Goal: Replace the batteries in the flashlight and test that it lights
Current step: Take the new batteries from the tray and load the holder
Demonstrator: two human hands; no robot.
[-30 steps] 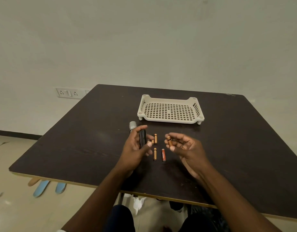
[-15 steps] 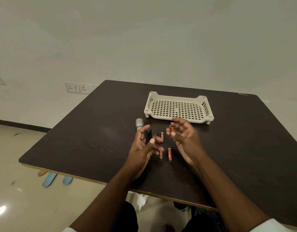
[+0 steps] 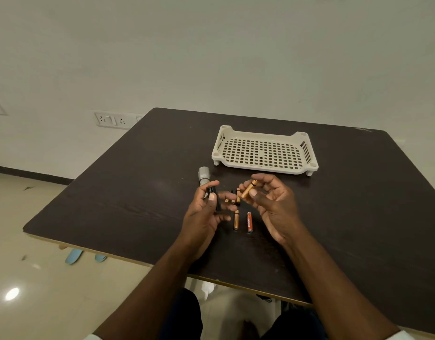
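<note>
Flashlight lies on desk at 11 o'clock of left hand, which grips a black holder. Two batteries lie between the hands. Right hand pinches a gold battery. Tray at 12 o'clock

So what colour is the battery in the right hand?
Copper-gold small cylindrical battery, pinched in the right hand; head view.
</note>
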